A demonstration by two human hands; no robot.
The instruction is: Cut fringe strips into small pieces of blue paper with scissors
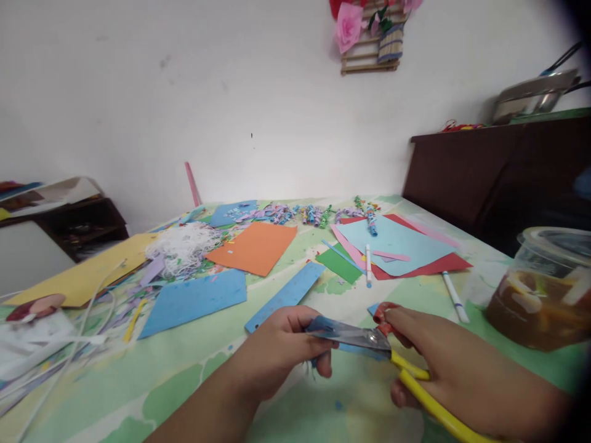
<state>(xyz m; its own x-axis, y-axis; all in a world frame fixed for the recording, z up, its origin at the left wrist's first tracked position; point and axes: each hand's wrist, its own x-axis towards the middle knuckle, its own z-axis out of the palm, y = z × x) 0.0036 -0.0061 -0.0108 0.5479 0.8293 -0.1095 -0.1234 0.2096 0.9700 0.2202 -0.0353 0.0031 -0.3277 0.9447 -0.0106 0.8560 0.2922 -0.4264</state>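
My left hand (286, 341) is closed on a small blue paper piece (317, 324), part of it hidden by the fingers. My right hand (447, 357) grips a pair of scissors (427, 394) with yellow handles. The blades point left and reach to the blue paper at my left fingertips; whether they are parted I cannot tell. Something small and red (384, 317) shows at my right fingertips beside the scissors' pivot. Beyond my left hand lies a blue paper strip (289, 295).
Blue (194, 301), orange (258, 246) and yellow sheets (87, 271) lie left, around a heap of white shreds (184, 246). Rolled paper pieces (314, 215) line the back. At right are light blue paper (397, 237), markers (455, 297) and a plastic tub of brown liquid (535, 301).
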